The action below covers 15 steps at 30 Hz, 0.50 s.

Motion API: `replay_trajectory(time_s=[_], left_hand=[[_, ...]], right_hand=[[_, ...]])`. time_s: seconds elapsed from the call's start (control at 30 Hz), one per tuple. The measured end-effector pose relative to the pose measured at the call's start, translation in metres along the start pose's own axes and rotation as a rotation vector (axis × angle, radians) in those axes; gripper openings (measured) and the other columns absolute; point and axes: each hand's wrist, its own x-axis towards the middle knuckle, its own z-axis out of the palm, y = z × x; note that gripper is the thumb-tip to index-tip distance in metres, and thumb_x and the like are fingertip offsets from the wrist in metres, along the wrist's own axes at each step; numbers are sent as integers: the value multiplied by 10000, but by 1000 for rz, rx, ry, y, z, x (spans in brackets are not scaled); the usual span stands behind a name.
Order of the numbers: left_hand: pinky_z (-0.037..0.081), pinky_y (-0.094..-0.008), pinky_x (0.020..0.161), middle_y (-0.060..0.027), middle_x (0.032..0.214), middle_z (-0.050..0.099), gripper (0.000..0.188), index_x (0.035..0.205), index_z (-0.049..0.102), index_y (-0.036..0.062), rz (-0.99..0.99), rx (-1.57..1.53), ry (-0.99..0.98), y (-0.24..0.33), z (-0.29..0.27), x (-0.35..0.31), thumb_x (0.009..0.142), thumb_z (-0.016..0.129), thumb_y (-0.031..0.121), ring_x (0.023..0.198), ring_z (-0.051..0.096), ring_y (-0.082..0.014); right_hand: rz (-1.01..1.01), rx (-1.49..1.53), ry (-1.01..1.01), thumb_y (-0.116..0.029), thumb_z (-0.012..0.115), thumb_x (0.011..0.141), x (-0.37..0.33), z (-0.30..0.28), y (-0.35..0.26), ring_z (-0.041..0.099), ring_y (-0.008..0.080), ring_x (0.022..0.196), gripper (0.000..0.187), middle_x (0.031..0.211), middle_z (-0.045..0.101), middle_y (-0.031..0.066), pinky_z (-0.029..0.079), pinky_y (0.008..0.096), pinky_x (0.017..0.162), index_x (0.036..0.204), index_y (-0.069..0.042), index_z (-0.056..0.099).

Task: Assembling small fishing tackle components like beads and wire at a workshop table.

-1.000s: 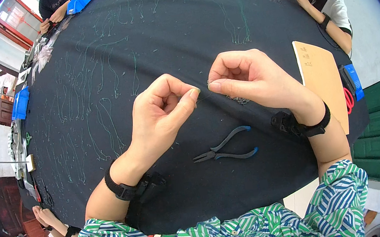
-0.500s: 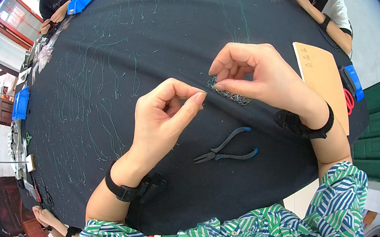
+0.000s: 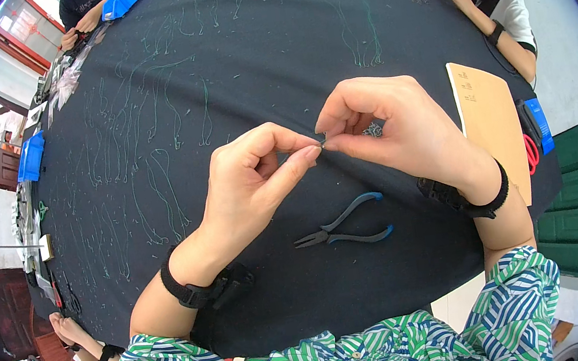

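Observation:
My left hand [image 3: 241, 176] is closed in a pinch, thumb against forefinger, on something too small to make out. Its fingertips meet those of my right hand [image 3: 410, 131], whose thumb and forefinger close in from the right. A tiny dark piece shows between the two sets of fingertips. Behind my right hand lies a small heap of tangled thin metal pieces [image 3: 374, 130], mostly hidden by the fingers. Below both hands, pliers [image 3: 320, 237] with blue-tipped grey handles rest on the dark cloth [image 3: 390, 284], jaws pointing left and handles spread.
Green threads [image 3: 166, 109] lie in rows across the left and far cloth, with more green strands [image 3: 372, 23] at the far right. A tan notebook [image 3: 488, 110] and red-handled scissors [image 3: 532, 154] sit at right. Blue bins [image 3: 30, 157] stand at the left edge. Other people work around the table.
My right hand has come down and left, its thumb and forefinger drawing together until they meet my left fingertips. It now covers more of the metal heap. The pliers have not moved.

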Motion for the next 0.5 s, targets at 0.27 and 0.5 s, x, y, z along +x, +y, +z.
replay_trajectory(time_s=[0.27, 0.5], left_hand=[[279, -218, 474, 35, 675, 554, 94, 890, 695, 15, 30, 85, -12, 3, 0, 1, 858, 738, 92, 528, 352, -17], [269, -243, 478, 8, 677, 510, 62, 829, 659, 17, 102, 146, -24, 4, -2, 2, 826, 710, 53, 531, 347, -41]], right_hand=[[-7, -13, -26, -17, 739, 790, 0, -2, 1, 676, 129, 730, 144, 815, 677, 44, 524, 248, 643, 913, -35, 665], [-33, 9, -91, -25, 725, 790, 0, 1, 5, 677, 174, 722, 151, 802, 666, 78, 529, 280, 636, 920, -28, 647]])
